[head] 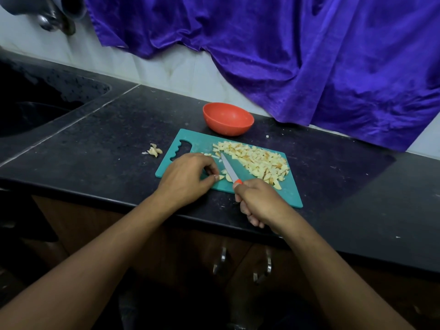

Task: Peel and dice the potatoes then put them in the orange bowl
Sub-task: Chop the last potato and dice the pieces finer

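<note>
A teal cutting board (289, 194) lies on the black counter with a long heap of diced potato (257, 160) across its right half. My left hand (188, 177) pinches a small potato piece (221, 177) on the board's near left part. My right hand (259, 201) grips the orange handle of a small knife (229, 169), whose blade points away, just right of that piece. The orange bowl (228, 118) stands behind the board and looks empty inside.
A small pile of potato peel (154, 150) lies on the counter left of the board. A dark sink (35, 108) is at far left, with a tap (53, 17) above it. Purple cloth (309, 55) hangs along the back wall. Cabinet handles (245, 263) sit below the counter edge.
</note>
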The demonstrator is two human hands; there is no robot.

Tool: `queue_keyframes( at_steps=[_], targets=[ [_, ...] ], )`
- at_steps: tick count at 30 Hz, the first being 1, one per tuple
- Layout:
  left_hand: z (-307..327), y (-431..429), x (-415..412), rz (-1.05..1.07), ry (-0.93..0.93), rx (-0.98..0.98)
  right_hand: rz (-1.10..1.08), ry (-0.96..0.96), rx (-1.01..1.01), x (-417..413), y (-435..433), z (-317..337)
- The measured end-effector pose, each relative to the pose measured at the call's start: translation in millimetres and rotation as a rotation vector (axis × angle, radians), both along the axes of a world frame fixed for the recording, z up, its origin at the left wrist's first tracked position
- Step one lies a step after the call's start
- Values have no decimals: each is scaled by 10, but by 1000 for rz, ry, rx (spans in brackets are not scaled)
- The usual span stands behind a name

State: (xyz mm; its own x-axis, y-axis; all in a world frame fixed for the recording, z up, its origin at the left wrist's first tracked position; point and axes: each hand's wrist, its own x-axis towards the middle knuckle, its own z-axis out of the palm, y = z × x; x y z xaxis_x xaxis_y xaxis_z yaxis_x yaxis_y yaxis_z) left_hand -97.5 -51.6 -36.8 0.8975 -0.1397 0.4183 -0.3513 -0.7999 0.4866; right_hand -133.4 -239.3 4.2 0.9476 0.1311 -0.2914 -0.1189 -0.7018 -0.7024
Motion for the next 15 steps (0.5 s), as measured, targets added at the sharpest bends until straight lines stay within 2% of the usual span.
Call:
queue_keyframes(
  at_steps=[3,7,15],
  targets=[
    [-5,4,10,25,-3,-4,24,9,-48,16,-20,17],
    [-7,21,11,36,17,-19,24,-2,-247,70,-53,64],
    [11,39,-10,22,73,-103,22,-158,-502,97,-75,180]
  ],
)
